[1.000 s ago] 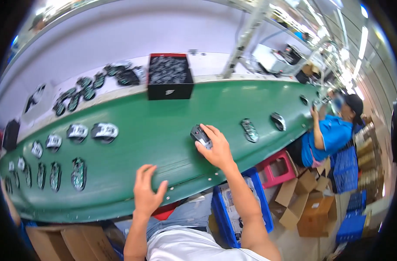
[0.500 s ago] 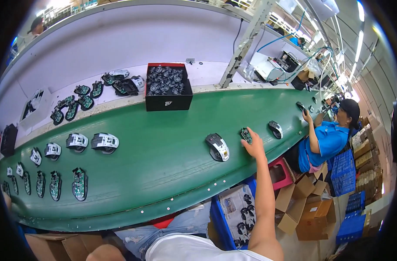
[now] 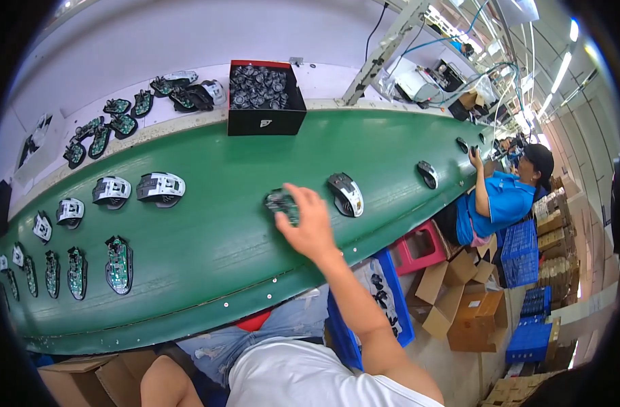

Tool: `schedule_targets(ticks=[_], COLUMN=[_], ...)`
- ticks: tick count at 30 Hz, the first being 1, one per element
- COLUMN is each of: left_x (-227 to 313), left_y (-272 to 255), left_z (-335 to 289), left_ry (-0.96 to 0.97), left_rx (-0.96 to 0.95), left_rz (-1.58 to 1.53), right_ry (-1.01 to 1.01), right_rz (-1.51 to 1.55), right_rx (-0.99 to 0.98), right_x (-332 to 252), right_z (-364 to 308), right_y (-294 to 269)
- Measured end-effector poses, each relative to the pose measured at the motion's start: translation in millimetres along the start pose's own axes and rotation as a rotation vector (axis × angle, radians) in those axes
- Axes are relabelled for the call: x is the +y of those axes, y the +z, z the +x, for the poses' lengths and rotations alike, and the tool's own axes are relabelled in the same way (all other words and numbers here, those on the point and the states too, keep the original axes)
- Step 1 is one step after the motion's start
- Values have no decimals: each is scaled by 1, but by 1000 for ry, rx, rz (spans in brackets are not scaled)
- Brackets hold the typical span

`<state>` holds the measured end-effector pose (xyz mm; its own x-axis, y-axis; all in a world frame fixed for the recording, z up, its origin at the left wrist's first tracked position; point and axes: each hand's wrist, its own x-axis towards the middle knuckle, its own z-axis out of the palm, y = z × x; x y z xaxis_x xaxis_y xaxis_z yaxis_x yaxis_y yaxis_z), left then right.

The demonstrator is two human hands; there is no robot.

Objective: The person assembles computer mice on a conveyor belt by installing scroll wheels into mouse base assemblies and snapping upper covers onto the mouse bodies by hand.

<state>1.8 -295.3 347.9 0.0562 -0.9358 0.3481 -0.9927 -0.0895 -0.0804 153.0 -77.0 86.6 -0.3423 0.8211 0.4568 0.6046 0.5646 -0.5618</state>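
My right hand (image 3: 308,222) is over the middle of the green conveyor belt, closed with thumb and fingers around a mouse base with a green circuit board (image 3: 281,205). Just right of the hand lies a grey-and-black mouse shell (image 3: 346,195). A bent part of my left arm (image 3: 167,385) shows at the lower edge; the left hand itself is out of the picture. On the belt's left part, a row of white-and-black mouse shells (image 3: 161,188) runs behind a row of mouse bases with bare circuit boards (image 3: 119,265).
A black box of small dark parts (image 3: 266,122) stands at the belt's far edge. More circuit-board bases (image 3: 123,125) lie on the ledge beyond. Another mouse (image 3: 427,174) is farther right, near a co-worker in blue (image 3: 496,203). A blue crate (image 3: 398,305) and cardboard boxes (image 3: 476,319) stand below.
My right hand has moved left with the circuit-board base, from the right of the grey-and-black shell to its left. The view has shifted slightly; skin at the far left edge is gone.
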Motion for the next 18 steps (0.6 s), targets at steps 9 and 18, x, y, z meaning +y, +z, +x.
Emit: schedule_targets(ticks=[9, 18], left_x=[71, 74], left_y=[98, 105], left_z=[71, 74], left_ry=[-951, -1008], left_rx=[891, 819], left_rz=[712, 1120], right_ry=[-24, -251], right_rz=[-87, 100], right_rx=[-108, 56], right_x=[-13, 33], right_z=[34, 286], right_y=[31, 12])
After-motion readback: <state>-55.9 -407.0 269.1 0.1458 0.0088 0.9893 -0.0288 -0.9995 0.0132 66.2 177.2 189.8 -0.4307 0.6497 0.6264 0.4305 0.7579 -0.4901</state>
